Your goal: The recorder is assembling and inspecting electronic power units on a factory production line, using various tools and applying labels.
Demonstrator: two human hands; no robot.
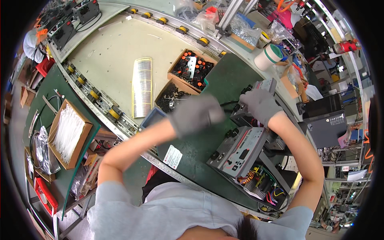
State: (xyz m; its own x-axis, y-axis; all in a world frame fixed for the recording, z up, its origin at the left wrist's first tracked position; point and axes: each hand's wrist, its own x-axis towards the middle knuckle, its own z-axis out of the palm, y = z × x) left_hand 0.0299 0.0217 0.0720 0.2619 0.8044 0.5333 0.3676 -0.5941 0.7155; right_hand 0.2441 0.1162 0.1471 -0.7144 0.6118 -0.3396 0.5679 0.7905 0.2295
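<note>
Right hand point(260, 105), grey-gloved, pressed fingers-down on grey device point(256, 100) at back of green mat point(192, 148); grip itself unclear. Left hand point(196, 114), gloved, blurred, curled loosely above mat, held nothing visible. Second grey unit point(239, 150) lay nearer, wiring exposed. Cardboard box of black-and-orange parts point(192, 69) sat beyond, white tape roll point(269, 57) further right.

Head camera – looks steeply down – workbench point(208, 144) close.
</note>
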